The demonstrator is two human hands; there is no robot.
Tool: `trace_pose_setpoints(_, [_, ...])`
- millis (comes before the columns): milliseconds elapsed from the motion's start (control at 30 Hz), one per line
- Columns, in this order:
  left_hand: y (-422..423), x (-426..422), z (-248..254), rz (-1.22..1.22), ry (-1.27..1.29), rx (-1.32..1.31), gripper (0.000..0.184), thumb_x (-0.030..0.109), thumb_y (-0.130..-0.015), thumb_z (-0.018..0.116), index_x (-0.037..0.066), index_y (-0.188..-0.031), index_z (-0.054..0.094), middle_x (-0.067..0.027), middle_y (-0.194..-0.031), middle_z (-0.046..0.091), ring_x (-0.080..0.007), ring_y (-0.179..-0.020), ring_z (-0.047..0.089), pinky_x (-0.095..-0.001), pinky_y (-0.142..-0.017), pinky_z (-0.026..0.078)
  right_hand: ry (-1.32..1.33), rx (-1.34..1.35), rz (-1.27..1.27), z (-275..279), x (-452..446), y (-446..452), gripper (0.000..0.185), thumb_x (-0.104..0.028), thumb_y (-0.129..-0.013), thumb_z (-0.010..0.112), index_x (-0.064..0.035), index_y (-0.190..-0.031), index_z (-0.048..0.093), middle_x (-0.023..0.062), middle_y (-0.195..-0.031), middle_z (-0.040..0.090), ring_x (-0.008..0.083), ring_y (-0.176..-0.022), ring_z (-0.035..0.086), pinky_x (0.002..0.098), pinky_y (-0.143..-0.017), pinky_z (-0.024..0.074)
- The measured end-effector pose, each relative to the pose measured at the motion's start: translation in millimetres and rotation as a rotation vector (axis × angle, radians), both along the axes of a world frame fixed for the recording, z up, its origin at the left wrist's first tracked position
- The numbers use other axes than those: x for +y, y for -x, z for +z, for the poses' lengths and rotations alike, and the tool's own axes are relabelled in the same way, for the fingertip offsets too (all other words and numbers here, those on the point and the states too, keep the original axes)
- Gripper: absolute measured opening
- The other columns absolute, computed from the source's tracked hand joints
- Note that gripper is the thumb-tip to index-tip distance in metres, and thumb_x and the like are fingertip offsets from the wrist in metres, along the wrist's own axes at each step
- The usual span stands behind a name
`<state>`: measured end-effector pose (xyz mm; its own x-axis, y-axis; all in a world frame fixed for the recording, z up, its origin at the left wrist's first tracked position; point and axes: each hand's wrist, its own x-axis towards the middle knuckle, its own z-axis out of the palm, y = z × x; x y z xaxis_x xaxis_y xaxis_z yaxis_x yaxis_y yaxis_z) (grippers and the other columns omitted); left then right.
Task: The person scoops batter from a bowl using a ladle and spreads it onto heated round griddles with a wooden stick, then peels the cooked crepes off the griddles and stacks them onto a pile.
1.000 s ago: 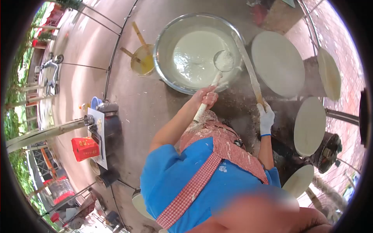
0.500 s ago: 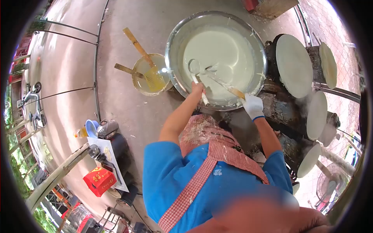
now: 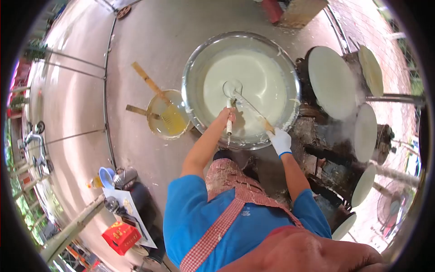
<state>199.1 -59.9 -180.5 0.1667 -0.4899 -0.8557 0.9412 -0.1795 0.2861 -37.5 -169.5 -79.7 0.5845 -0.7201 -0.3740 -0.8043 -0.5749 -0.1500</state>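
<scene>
Big metal bowl (image 3: 186, 97) of pale batter (image 3: 263, 72), both my tools over it.
Round griddles, the largest (image 3: 333, 84) just right of the bowl, coated pale. Small bowl (image 3: 151, 123) on the left, yellow liquid, two wooden-handled tools (image 3: 147, 78) leaning in it. Scraper (image 3: 251, 109): wooden handle clenched in my right fingers, white-gloved hand (image 3: 281, 141) at the bowl's near rim, blade slanting to the ladle; can't tell if they touch. Ladle (image 3: 232, 88): scoop over the batter, handle gripped by my bare left hand's fingers (image 3: 231, 115).
</scene>
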Motion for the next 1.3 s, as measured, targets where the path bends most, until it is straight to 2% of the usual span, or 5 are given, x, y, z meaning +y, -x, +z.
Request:
trace_pose_setpoints(133, [-13, 0, 65, 0.129, 0.221, 0.629, 0.016, 0.014, -0.082, 0.054, 0.010, -0.076, 0.039, 0.0014, -0.049, 0.031, -0.0063, -0.035, 0.028, -0.0171, -0.027, 0.024, -0.036, -0.160, -0.069, 49, 13, 26, 0.043, -0.047, -0.077, 0.055, -0.0090, -0.095, 0.063, 0.0173, -0.080, 0.062, 0.0330, -0.076, 0.060, 0.0423, -0.067, 0.0459])
trace_pose_setpoints(600, [-72, 42, 495, -0.245, 0.760, -0.663, 0.029, 0.019, -0.088, 0.050, 0.030, -0.112, 0.040, 0.0068, -0.049, 0.025, -0.0034, -0.034, 0.023, -0.0167, -0.027, 0.018, 0.288, -1.195, -0.051, 313, -64, 0, 0.034, -0.028, -0.076, 0.066, -0.0021, -0.097, 0.063, 0.0168, -0.084, 0.063, 0.0198, -0.072, 0.062, 0.0298, -0.065, 0.0469])
trace_pose_setpoints(733, [-78, 39, 455, -0.094, 0.563, -1.133, 0.052, 0.020, -0.088, 0.050, 0.032, -0.131, 0.024, 0.0066, -0.049, 0.027, -0.0034, -0.034, 0.025, -0.0179, -0.027, 0.021, 0.010, -1.238, -0.148, 291, -36, -12, 0.029, -0.022, -0.076, 0.066, 0.0015, -0.093, 0.062, 0.0067, -0.077, 0.063, 0.0108, -0.070, 0.055, 0.0265, -0.065, 0.0453])
trace_pose_setpoints(1000, [-61, 70, 257, -0.123, 0.284, 0.321, 0.015, 0.019, -0.086, 0.053, 0.014, -0.077, 0.042, 0.0039, -0.048, 0.037, -0.0049, -0.033, 0.030, -0.0171, -0.028, 0.025, -0.529, -0.634, -0.490, 111, 47, 46, 0.034, -0.035, -0.072, 0.066, -0.0038, -0.083, 0.065, 0.0028, -0.055, 0.052, 0.0102, -0.041, 0.047, 0.0252, -0.037, 0.0377])
trace_pose_setpoints(1300, [-14, 19, 259, -0.524, 0.726, 0.210, 0.035, 0.024, -0.089, 0.049, 0.017, -0.123, 0.044, -0.0023, -0.060, 0.043, -0.0066, -0.039, 0.037, -0.0169, -0.029, 0.032, -0.494, -0.900, -0.793, 135, 96, 91, 0.026, -0.026, -0.076, 0.064, -0.0049, -0.091, 0.063, 0.0003, -0.055, 0.051, 0.0079, -0.041, 0.045, 0.0235, -0.039, 0.0354])
